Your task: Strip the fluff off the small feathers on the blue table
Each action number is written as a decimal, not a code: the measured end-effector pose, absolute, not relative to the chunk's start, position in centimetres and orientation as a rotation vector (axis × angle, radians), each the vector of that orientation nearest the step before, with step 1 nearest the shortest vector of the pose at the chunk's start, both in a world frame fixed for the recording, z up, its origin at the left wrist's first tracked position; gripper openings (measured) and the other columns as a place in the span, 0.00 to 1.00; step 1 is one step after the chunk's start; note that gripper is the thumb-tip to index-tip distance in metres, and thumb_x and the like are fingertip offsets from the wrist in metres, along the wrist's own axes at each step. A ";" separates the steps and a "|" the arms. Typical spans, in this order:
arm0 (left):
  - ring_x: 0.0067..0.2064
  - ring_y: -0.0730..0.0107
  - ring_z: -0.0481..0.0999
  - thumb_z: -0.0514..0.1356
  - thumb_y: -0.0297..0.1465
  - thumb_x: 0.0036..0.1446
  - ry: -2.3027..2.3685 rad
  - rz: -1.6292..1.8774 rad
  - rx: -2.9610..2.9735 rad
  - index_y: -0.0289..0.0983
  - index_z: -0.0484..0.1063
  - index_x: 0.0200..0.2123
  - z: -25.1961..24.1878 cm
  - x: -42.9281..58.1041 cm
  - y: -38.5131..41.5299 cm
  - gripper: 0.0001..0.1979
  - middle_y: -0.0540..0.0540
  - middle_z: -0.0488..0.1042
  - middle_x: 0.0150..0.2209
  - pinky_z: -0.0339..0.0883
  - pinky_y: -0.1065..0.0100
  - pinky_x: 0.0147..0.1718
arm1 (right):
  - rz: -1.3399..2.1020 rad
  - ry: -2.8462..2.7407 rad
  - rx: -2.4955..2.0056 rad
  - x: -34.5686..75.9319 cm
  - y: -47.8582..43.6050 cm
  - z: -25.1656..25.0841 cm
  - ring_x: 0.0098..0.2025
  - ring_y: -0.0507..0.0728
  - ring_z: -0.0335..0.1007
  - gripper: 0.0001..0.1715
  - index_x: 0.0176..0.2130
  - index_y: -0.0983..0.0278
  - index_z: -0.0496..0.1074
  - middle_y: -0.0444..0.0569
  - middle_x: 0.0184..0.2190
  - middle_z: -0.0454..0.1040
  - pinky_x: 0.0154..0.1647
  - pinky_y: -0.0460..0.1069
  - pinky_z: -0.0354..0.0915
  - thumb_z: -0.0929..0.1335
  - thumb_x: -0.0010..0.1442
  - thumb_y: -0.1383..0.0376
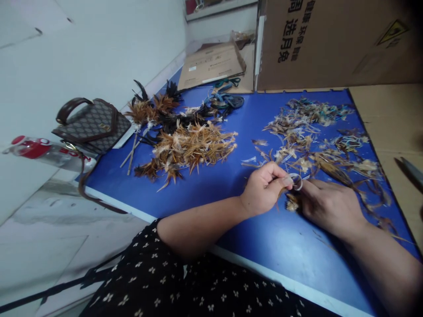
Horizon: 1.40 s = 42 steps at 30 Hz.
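Observation:
My left hand [264, 187] is closed, its thumb and forefinger pinching the near end of a pale, curled strip [296, 181]. Facing it, my right hand [333, 207] has its fingers curled in, with the strip's other end at its fingertips. A small bunch of brown feathers [292, 202] pokes out below, against the right fingers; exactly how they grip it is hidden. Just beyond both hands spreads a loose heap of feathers and trimmed bits [294, 141]. Tan feather bunches [194, 147] lie piled to the left.
Dark and brown feather bunches [155, 108] lie at the back left, near teal-blue cords [228, 99]. A patterned handbag [95, 123] and a bottle [53, 152] are at the left edge. Scissors [411, 171] lie on cardboard at right. A large carton [333, 44] stands behind the blue table [185, 193].

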<state>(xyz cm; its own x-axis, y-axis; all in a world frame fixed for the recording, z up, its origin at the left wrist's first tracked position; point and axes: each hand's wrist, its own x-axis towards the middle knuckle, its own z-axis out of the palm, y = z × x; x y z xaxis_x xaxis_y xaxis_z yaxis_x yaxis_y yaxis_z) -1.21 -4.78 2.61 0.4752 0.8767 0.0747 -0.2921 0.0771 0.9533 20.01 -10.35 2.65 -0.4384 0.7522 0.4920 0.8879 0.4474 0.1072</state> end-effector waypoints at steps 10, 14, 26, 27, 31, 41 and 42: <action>0.52 0.63 0.82 0.70 0.33 0.65 0.303 0.943 1.365 0.37 0.85 0.44 3.1 -1.9 -3.3 0.08 0.37 0.82 0.54 0.76 0.59 0.57 | -0.164 -2.251 -1.335 20.7 -10.0 2.9 0.26 0.54 0.67 0.08 0.37 0.58 0.69 0.43 0.28 0.74 0.30 0.49 0.57 0.65 0.72 0.66; 0.45 0.69 0.81 0.71 0.31 0.62 0.487 0.868 1.210 0.35 0.84 0.48 2.3 -1.8 -3.2 0.11 0.40 0.83 0.47 0.75 0.62 0.54 | -0.085 -2.214 -1.392 20.6 -10.0 3.0 0.23 0.53 0.59 0.14 0.32 0.57 0.62 0.41 0.25 0.68 0.29 0.49 0.54 0.65 0.71 0.65; 0.30 0.76 0.74 0.82 0.40 0.48 0.606 0.660 1.009 0.34 0.75 0.44 2.2 -0.6 -4.0 0.28 0.52 0.76 0.31 0.70 0.66 0.35 | -0.105 -2.241 -1.307 20.1 -10.1 3.3 0.24 0.52 0.64 0.13 0.34 0.57 0.66 0.41 0.25 0.71 0.29 0.48 0.56 0.64 0.74 0.66; 0.30 0.77 0.74 0.81 0.40 0.49 0.617 0.661 1.008 0.34 0.75 0.44 2.3 -0.6 -4.1 0.27 0.52 0.76 0.31 0.69 0.67 0.35 | -0.121 -2.241 -1.300 20.0 -10.1 3.4 0.24 0.52 0.65 0.13 0.35 0.58 0.66 0.41 0.25 0.71 0.29 0.48 0.56 0.64 0.75 0.66; 0.29 0.77 0.72 0.80 0.39 0.51 0.655 0.691 1.006 0.34 0.75 0.41 2.6 -0.8 -4.0 0.23 0.52 0.75 0.29 0.67 0.68 0.34 | -0.155 -2.231 -1.281 20.0 -9.9 4.1 0.25 0.53 0.67 0.15 0.35 0.58 0.69 0.43 0.27 0.74 0.29 0.48 0.58 0.66 0.77 0.64; 0.27 0.78 0.70 0.77 0.37 0.55 0.684 0.778 1.044 0.35 0.74 0.38 2.7 -0.6 -3.7 0.18 0.53 0.74 0.27 0.65 0.69 0.32 | 0.388 -1.815 -1.461 20.7 -10.5 5.6 0.54 0.64 0.83 0.20 0.59 0.58 0.78 0.55 0.53 0.85 0.58 0.57 0.76 0.63 0.80 0.53; 0.27 0.78 0.70 0.77 0.37 0.56 0.689 0.781 1.057 0.34 0.74 0.38 2.6 -0.6 -3.7 0.17 0.53 0.74 0.27 0.65 0.69 0.32 | 0.425 -1.850 -1.443 20.6 -10.7 5.8 0.59 0.65 0.82 0.22 0.64 0.57 0.76 0.56 0.59 0.83 0.62 0.59 0.75 0.64 0.80 0.52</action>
